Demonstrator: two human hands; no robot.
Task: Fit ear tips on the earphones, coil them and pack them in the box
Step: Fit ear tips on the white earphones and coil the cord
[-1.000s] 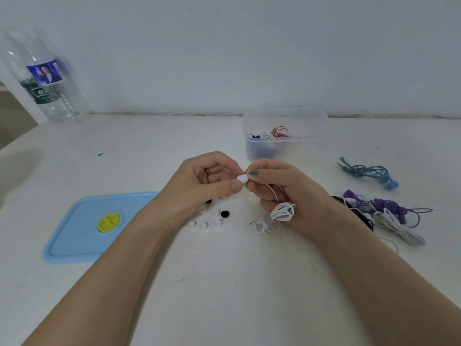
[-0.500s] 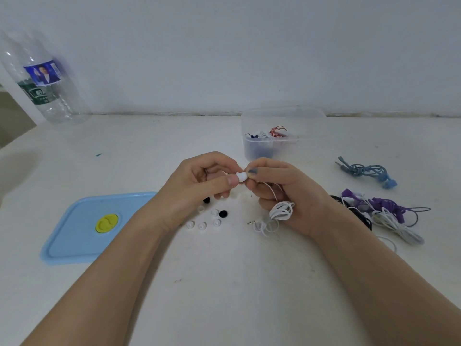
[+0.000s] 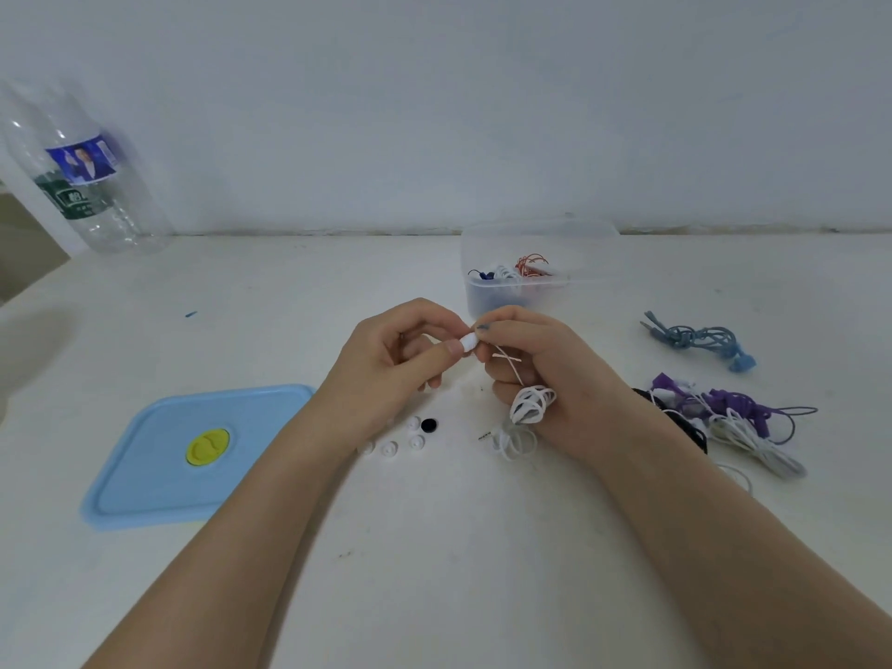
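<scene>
Head view has us mid-fit: our left hand [image 3: 386, 364] pinches a white ear tip [image 3: 467, 341] between thumb and forefinger, and our right hand [image 3: 536, 374] grips the white earphones [image 3: 528, 408], bud pinched up at the fingertips, with the loose cable bunched under the palm and the plug lying on the table. Tip and bud are touching, can't tell if it's seated yet. We'd say push straight on with a small twist, keeping the bud pinched close to its nozzle so it doesn't pivot. Spare ear tips [image 3: 400, 439] sit just below our left hand. The clear box [image 3: 540, 268] waits behind our hands, its blue lid [image 3: 159, 475] off to the left
</scene>
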